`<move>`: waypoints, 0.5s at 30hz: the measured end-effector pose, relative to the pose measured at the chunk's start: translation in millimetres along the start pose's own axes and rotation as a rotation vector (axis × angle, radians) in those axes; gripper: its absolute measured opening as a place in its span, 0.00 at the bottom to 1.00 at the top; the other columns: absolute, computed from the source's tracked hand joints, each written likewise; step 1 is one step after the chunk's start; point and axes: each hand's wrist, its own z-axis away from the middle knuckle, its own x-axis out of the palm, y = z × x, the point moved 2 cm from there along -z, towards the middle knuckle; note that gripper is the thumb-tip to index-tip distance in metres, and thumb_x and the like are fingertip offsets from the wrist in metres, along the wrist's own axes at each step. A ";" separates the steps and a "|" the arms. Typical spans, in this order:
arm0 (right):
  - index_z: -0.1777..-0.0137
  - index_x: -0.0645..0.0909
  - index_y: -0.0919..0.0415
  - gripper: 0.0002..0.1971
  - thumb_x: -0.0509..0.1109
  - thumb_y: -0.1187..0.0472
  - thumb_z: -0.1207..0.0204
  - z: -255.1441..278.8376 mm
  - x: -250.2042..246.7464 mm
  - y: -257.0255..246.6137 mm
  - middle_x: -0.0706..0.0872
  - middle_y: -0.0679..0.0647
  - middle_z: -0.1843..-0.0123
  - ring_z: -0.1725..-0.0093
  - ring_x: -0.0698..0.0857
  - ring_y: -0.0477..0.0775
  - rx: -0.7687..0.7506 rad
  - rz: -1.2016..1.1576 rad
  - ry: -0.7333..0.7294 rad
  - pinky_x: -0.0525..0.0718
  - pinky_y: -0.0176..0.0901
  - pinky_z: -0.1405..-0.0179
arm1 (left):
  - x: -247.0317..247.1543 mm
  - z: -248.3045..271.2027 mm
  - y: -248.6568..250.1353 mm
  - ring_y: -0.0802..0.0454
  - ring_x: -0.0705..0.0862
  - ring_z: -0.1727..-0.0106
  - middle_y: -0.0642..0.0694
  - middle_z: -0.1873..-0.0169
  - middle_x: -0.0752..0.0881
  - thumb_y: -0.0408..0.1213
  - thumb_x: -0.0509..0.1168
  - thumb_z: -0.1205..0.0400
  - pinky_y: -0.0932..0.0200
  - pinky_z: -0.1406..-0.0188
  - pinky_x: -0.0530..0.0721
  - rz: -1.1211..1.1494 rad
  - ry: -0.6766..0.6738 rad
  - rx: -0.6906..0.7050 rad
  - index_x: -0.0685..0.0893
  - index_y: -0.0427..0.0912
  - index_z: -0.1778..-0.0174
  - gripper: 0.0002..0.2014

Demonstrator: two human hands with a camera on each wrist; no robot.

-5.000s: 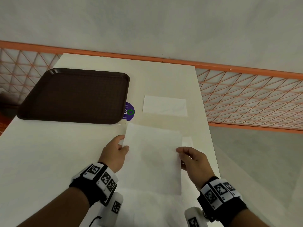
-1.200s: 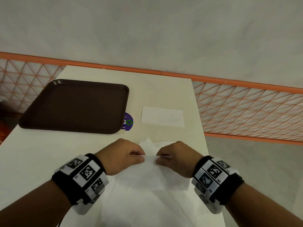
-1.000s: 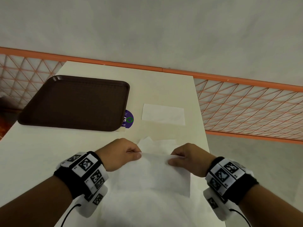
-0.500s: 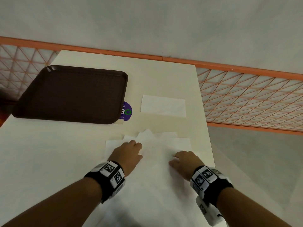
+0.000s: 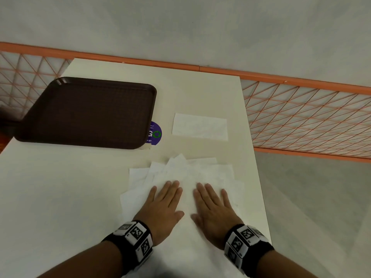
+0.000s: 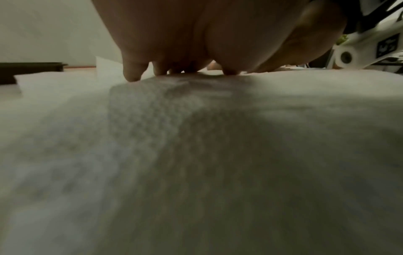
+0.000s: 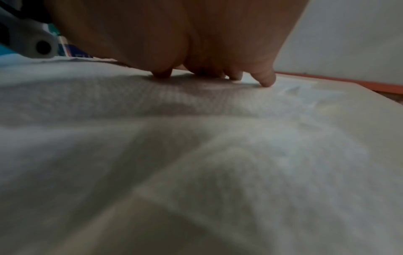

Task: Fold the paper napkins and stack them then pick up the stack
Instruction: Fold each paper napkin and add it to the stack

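A loose pile of white paper napkins (image 5: 186, 173) lies fanned out near the table's front right. Both palms lie flat on the top napkin, side by side: my left hand (image 5: 164, 199) and my right hand (image 5: 212, 201), fingers straight and pointing away from me. In the left wrist view the left hand (image 6: 174, 69) presses its fingertips into the napkin (image 6: 196, 138). The right wrist view shows the right hand (image 7: 207, 72) doing the same on the napkin (image 7: 218, 138). One folded napkin (image 5: 199, 127) lies apart, farther back on the table.
A dark brown tray (image 5: 88, 113) sits at the back left of the cream table (image 5: 60, 187). A purple round sticker (image 5: 155, 133) peeks out beside the tray's corner. An orange mesh railing (image 5: 301, 121) runs behind and to the right; the table's right edge is close to my right hand.
Both hands brought the pinched napkin edge down onto the pile, let go of it, and now lie flat with straight fingers on the napkin.
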 end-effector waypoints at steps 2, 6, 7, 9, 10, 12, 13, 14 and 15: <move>0.23 0.70 0.59 0.32 0.43 0.38 0.16 4.6 4.5 10.0 0.74 0.55 0.22 0.24 0.74 0.57 0.012 0.013 -0.001 0.71 0.64 0.33 | 0.6 1.1 -3.9 0.46 0.74 0.26 0.43 0.27 0.78 0.57 0.35 0.14 0.42 0.33 0.79 0.012 -0.005 -0.014 0.77 0.39 0.28 0.35; 0.28 0.76 0.58 0.27 0.47 0.44 0.15 4.8 -5.3 24.5 0.80 0.53 0.27 0.30 0.81 0.57 0.049 -0.003 0.071 0.75 0.63 0.36 | -23.2 -1.9 -5.8 0.43 0.87 0.43 0.44 0.42 0.87 0.57 0.49 0.20 0.45 0.51 0.88 0.021 0.021 -0.029 0.83 0.42 0.38 0.28; 0.30 0.77 0.58 0.25 0.51 0.47 0.17 1.9 -12.5 24.6 0.81 0.53 0.29 0.32 0.82 0.58 0.037 -0.023 0.097 0.75 0.64 0.35 | -33.7 -5.3 -4.7 0.43 0.87 0.46 0.46 0.45 0.85 0.56 0.51 0.22 0.46 0.51 0.87 0.025 0.042 -0.027 0.82 0.43 0.40 0.26; 0.27 0.73 0.56 0.23 0.55 0.48 0.19 -7.0 -27.5 22.2 0.76 0.51 0.27 0.29 0.77 0.59 0.008 -0.076 0.085 0.67 0.65 0.26 | -49.1 -16.8 -2.2 0.45 0.79 0.41 0.49 0.42 0.77 0.56 0.55 0.19 0.48 0.41 0.78 0.031 0.013 -0.028 0.76 0.46 0.37 0.22; 0.26 0.70 0.54 0.24 0.56 0.47 0.19 -12.2 -34.1 22.6 0.73 0.50 0.26 0.28 0.73 0.59 0.014 -0.078 0.052 0.64 0.62 0.24 | -54.8 -22.9 -3.1 0.46 0.75 0.37 0.49 0.39 0.74 0.57 0.57 0.19 0.49 0.37 0.73 0.028 -0.020 -0.042 0.73 0.47 0.34 0.23; 0.27 0.70 0.53 0.25 0.60 0.43 0.21 -22.9 -47.3 23.7 0.72 0.51 0.28 0.30 0.72 0.58 0.029 -0.036 0.011 0.67 0.58 0.28 | -64.9 -35.3 -3.8 0.46 0.71 0.34 0.49 0.35 0.72 0.59 0.62 0.22 0.49 0.34 0.71 0.034 -0.123 -0.093 0.70 0.49 0.30 0.28; 0.29 0.70 0.53 0.25 0.63 0.43 0.23 -28.2 -53.9 23.5 0.74 0.52 0.30 0.32 0.73 0.58 0.036 -0.024 -0.017 0.69 0.57 0.30 | -68.4 -41.0 -3.7 0.45 0.71 0.33 0.48 0.35 0.72 0.59 0.65 0.23 0.48 0.34 0.71 0.036 -0.158 -0.108 0.70 0.49 0.30 0.29; 0.30 0.71 0.53 0.25 0.64 0.43 0.24 -32.7 -59.7 22.9 0.75 0.52 0.32 0.33 0.74 0.58 0.038 -0.018 -0.042 0.71 0.57 0.32 | -70.1 -44.9 -3.0 0.45 0.70 0.32 0.47 0.34 0.71 0.59 0.67 0.24 0.47 0.33 0.71 0.039 -0.193 -0.123 0.70 0.49 0.30 0.30; 0.31 0.71 0.54 0.25 0.66 0.44 0.24 -36.2 -64.1 22.1 0.76 0.53 0.33 0.34 0.75 0.58 0.040 -0.012 -0.066 0.71 0.57 0.33 | -72.4 -48.1 -1.7 0.44 0.70 0.32 0.47 0.34 0.71 0.58 0.69 0.25 0.46 0.33 0.71 0.042 -0.210 -0.136 0.70 0.48 0.31 0.30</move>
